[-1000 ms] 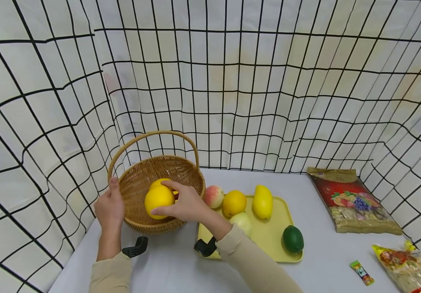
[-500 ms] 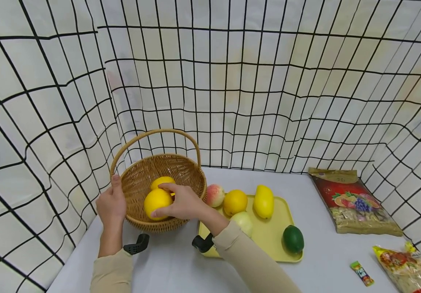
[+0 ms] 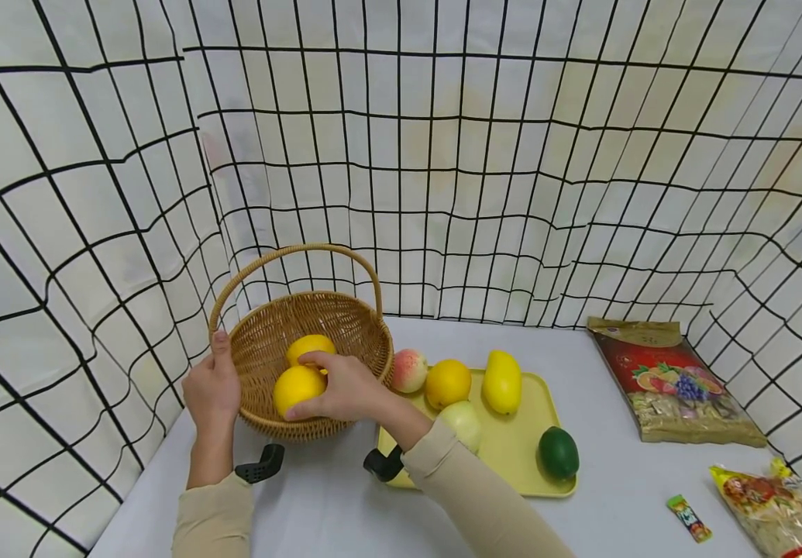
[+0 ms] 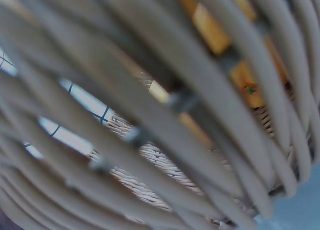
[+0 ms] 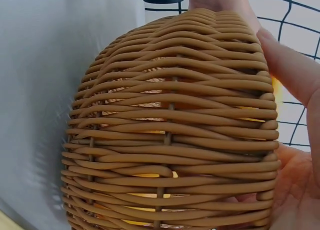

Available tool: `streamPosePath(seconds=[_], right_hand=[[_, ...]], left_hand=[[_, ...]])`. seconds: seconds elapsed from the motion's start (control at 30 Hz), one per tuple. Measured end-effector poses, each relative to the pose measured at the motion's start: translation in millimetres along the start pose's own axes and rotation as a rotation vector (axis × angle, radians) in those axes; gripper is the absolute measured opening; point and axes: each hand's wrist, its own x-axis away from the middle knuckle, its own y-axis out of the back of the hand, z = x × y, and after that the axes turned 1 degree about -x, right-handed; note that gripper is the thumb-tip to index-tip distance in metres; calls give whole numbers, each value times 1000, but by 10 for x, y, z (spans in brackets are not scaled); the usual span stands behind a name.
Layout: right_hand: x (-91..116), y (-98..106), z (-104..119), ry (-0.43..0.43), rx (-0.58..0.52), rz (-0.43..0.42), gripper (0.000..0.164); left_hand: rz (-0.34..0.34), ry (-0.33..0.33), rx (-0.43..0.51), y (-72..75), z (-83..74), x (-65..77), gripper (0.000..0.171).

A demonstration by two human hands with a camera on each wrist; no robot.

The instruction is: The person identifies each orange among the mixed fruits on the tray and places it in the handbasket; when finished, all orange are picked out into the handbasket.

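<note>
At the left, a woven wicker basket (image 3: 250,387) with a tall arched handle (image 3: 289,249) tilts its mouth towards me. My left hand (image 3: 212,387) grips the basket's left side where the handle meets the rim, thumb up. Low inside the basket, my right hand (image 3: 348,389) holds a yellow-orange orange (image 3: 297,386) between thumb and fingers. Another yellow fruit (image 3: 311,346) lies just behind it, partly covered by the fingers. Wicker strands (image 4: 165,84) fill the left wrist view. In the right wrist view the basket wall (image 5: 170,130) hides most of the fruit.
Right of the basket, a yellow tray (image 3: 512,465) bears a peach (image 3: 410,370), an orange (image 3: 448,384), a yellow mango (image 3: 502,382), a pale round fruit (image 3: 462,422) and a green fruit (image 3: 558,453). Farther right lie a red bag (image 3: 672,384), a small packet (image 3: 690,518) and a clear bag (image 3: 777,504).
My right hand has lowered the orange slightly deeper into the basket, showing more of the yellow fruit behind. The left hand keeps its grip; the view shifted a little.
</note>
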Motion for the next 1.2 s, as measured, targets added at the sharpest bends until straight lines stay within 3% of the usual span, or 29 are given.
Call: streamPosePath(seconds=[0.2,0.47,0.97,1.2], right_hand=[[15,17,-13,3,-192,-38,46],[98,7,-51,77,-255,-87,41],[465,109,-216,188,-444,-348,28],[681,262,-262,167,-483,-399,27]], left_hand=[[3,2,-8,4,-4,0,71],[3,8,-20,8,3,5,71],[16,29,-11,8,2,-6,72],[18,40,1,14,2,-7,73]])
